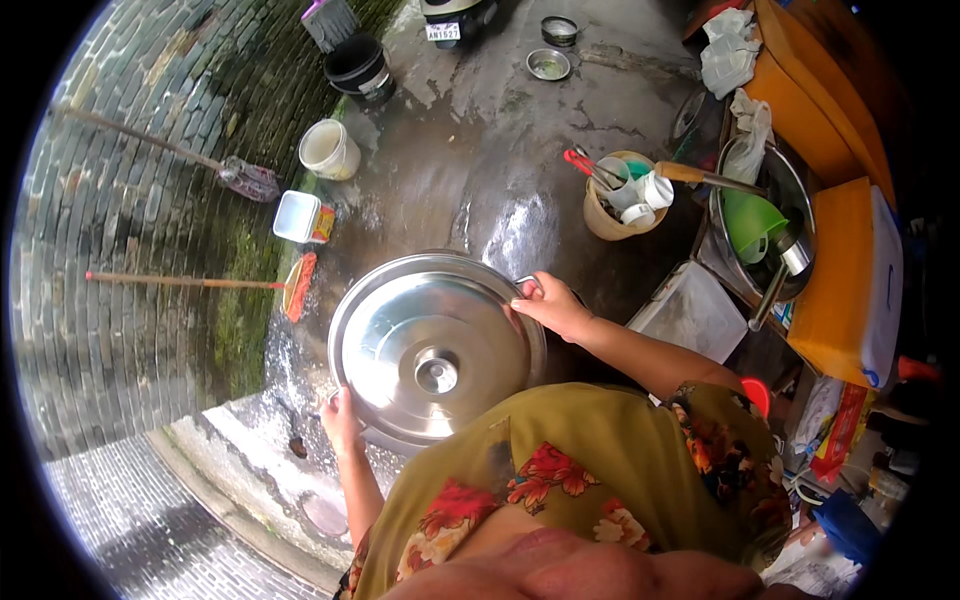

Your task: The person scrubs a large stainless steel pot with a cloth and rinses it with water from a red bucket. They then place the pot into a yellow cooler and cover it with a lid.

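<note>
A large stainless steel pot with a domed metal lid point(390, 330) is in front of my body. The round lid knob point(436, 373) faces up at me. My right hand point(556, 304) grips the wire loop handle point(531, 282) on the pot's far right side. On the near left side, my left hand point(342, 421) is closed around the other handle, which is mostly hidden by the fingers. The lid covers the pot's contents, and its near rim is close to my olive floral top point(585, 420).
Along the brick wall point(172, 225) stand a black bucket point(360, 71), a white bucket point(330, 150), a square tub point(298, 216), a broom point(300, 287) and a mop point(247, 180). To the right are a bucket of utensils point(622, 221), a clear bin point(694, 311) and a steel basin point(802, 172).
</note>
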Motion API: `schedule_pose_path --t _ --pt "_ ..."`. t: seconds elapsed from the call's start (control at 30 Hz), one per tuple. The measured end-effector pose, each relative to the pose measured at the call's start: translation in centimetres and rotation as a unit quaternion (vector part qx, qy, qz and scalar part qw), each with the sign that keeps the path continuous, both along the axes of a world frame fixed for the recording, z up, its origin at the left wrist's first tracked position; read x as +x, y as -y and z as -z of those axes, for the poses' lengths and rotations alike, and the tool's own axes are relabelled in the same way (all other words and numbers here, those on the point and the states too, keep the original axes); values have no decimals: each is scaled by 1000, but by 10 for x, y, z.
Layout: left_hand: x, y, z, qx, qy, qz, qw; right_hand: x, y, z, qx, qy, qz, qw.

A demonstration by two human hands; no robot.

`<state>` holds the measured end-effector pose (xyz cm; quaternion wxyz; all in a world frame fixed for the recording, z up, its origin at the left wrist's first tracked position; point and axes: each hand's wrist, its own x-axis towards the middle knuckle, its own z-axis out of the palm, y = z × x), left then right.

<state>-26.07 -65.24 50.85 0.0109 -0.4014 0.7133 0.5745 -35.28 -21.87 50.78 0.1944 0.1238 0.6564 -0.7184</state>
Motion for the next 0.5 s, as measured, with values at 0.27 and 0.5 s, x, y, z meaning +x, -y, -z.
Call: schedule_pose_path --t 0.27,0.5 --pt "-155 -50 -40 -63 -5 16 998 -165 -24 15 -4 -37 5 999" --pt "-302 -108 -46 -35 -10 11 999 -316 -83 11 -55 -25 10 998"
